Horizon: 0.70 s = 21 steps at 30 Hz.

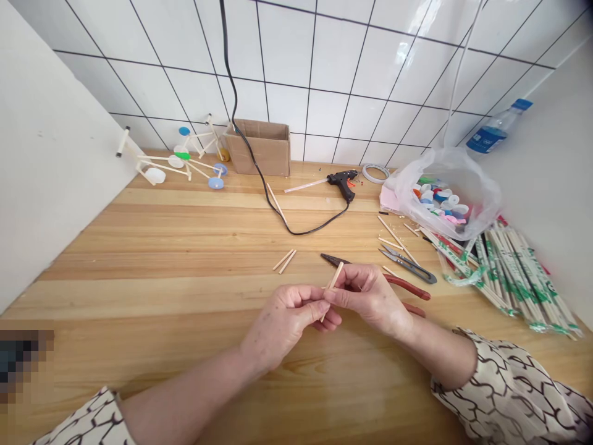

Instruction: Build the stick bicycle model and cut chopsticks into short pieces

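My left hand [282, 327] and my right hand [370, 298] meet above the wooden worktop [185, 259]. Between their fingertips is a short piece of wooden chopstick [335, 276], held upright and slightly tilted. Its lower end [323, 315] shows below my left fingers, so I cannot tell whether it is one piece or two. Red-handled pliers [407, 287] lie just beyond and partly under my right hand. Two cut chopstick pieces [286, 261] lie apart, beyond my left hand.
A black hot glue gun [343, 183] with its cord [259, 170] stands behind, near a cardboard box [259, 148]. Small snips [407, 264], bundled paper-wrapped chopsticks [514, 284], a plastic bag of bottle caps [440, 198] and a stick-and-cap wheeled model [176, 164] surround the worktop.
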Each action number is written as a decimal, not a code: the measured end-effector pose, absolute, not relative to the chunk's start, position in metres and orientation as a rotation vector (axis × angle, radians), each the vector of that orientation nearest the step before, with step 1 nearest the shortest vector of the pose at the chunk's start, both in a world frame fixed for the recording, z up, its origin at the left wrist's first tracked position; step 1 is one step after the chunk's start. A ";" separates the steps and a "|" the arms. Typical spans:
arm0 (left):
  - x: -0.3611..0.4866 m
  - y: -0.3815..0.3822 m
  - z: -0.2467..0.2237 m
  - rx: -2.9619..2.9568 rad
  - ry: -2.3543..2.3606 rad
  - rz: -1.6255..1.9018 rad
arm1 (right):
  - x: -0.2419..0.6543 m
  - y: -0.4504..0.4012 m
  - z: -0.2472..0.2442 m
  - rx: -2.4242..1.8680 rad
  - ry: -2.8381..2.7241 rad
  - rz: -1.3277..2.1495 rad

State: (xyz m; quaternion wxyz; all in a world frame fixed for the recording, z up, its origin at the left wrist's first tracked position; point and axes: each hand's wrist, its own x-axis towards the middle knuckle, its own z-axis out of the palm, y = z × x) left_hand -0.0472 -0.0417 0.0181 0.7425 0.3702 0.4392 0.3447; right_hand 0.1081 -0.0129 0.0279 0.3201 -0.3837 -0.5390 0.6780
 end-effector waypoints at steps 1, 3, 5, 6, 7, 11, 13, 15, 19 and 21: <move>-0.047 -0.042 0.018 0.809 0.963 0.761 | 0.108 -0.014 0.027 -1.010 -1.418 1.779; -0.047 -0.043 0.017 0.816 0.971 0.769 | 0.108 -0.015 0.025 -1.017 -1.418 1.768; -0.047 -0.044 0.018 0.844 0.984 0.770 | 0.107 -0.015 0.025 -1.021 -1.426 1.762; -0.047 -0.044 0.019 0.861 0.992 0.766 | 0.107 -0.015 0.025 -1.028 -1.437 1.755; -0.048 -0.044 0.020 0.876 1.000 0.763 | 0.106 -0.015 0.027 -1.040 -1.459 1.741; -0.050 -0.042 0.021 0.889 1.029 0.761 | 0.111 -0.009 0.046 -1.129 -1.723 1.508; -0.052 -0.040 0.019 0.879 1.044 0.782 | 0.120 -0.006 0.056 -1.210 -1.949 1.151; -0.053 -0.037 0.017 0.869 1.046 0.808 | 0.134 -0.005 0.062 -1.309 -2.228 0.742; -0.056 -0.031 0.013 0.873 1.030 0.846 | 0.171 -0.008 0.054 -1.402 -2.554 0.313; -0.057 -0.029 0.012 0.868 1.041 0.858 | 0.187 -0.012 0.044 -1.483 -2.600 0.227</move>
